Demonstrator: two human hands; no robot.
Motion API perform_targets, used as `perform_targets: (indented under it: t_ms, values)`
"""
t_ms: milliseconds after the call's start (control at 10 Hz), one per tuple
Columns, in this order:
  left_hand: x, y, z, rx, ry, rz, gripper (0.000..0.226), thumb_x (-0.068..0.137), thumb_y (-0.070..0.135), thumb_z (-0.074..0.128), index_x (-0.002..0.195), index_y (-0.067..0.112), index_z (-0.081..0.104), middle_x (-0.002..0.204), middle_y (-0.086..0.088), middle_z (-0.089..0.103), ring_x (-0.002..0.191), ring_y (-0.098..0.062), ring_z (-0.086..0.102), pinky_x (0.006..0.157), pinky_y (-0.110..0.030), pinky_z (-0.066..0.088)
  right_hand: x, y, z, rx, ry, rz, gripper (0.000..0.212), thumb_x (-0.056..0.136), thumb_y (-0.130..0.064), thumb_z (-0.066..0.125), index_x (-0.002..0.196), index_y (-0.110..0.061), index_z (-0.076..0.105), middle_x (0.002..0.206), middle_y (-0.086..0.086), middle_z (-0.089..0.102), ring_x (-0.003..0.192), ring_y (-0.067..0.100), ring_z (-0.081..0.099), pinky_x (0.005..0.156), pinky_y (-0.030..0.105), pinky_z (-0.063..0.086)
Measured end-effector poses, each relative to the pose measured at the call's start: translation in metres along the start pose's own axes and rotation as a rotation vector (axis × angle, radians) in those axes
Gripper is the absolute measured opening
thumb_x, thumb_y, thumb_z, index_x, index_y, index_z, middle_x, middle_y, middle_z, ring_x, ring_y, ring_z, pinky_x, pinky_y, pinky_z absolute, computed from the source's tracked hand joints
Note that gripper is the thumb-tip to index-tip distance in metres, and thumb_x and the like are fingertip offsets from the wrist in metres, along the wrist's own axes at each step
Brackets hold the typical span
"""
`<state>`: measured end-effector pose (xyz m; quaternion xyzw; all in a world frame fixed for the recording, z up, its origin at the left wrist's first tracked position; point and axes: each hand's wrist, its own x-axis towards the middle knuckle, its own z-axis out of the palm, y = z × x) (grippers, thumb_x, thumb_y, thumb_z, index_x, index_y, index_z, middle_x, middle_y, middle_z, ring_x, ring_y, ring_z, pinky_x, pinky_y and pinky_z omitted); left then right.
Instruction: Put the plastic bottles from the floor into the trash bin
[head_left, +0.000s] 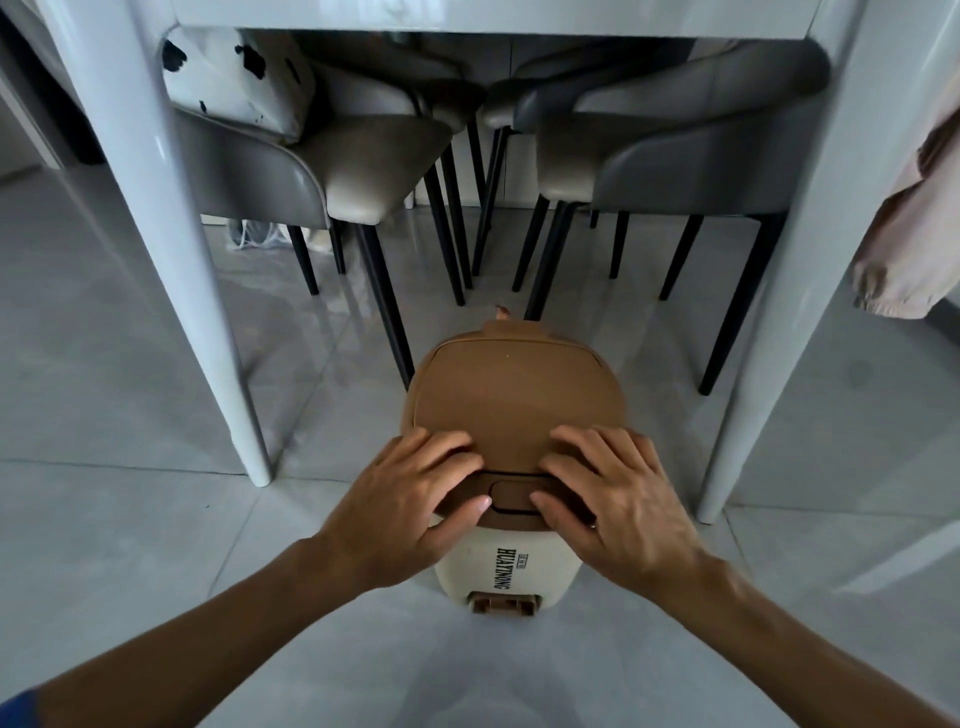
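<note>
A cream trash bin (506, 569) with a brown lid (514, 400) stands on the floor in front of me, and the lid is down. My left hand (410, 499) rests flat on the lid's near left edge, fingers spread and its thumb by the push button (511, 493). On the near right edge lies my right hand (608, 491), fingers spread the same way, thumb at the button's other side. No plastic bottle is in view.
A white table stands over the bin, with a leg at the left (171, 249) and another at the right (779, 291). Grey chairs (332, 166) with black legs sit under it. Beige cloth (914, 244) hangs at the right. The floor is grey tile.
</note>
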<state>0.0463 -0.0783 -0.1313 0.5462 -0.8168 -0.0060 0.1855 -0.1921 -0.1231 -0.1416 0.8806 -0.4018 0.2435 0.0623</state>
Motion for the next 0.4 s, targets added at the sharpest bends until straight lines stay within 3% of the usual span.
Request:
perform_targets:
  t_ms: [200, 400]
  values:
    - [-0.0022, 0.0014, 0.0053, 0.024, -0.011, 0.002, 0.040, 0.094, 0.040, 0.049, 0.109, 0.011, 0.073, 0.126, -0.006, 0.065, 0.115, -0.024, 0.054, 0.095, -0.038, 0.047, -0.0003, -0.0009, 0.0018, -0.016, -0.042, -0.010, 0.035, 0.091, -0.049, 0.054, 0.099, -0.019, 0.072, 0.121, 0.003, 0.063, 0.115, 0.024, 0.057, 0.092, 0.042, 0.046]
    - [-0.0022, 0.0071, 0.0010, -0.039, 0.002, -0.035, 0.045, 0.093, 0.043, 0.047, 0.118, 0.013, 0.068, 0.130, -0.003, 0.063, 0.112, -0.019, 0.055, 0.096, -0.039, 0.050, 0.0011, 0.0028, -0.0045, 0.094, 0.010, -0.003, 0.030, 0.094, -0.043, 0.050, 0.090, -0.023, 0.072, 0.123, 0.000, 0.061, 0.107, 0.020, 0.057, 0.088, 0.039, 0.046]
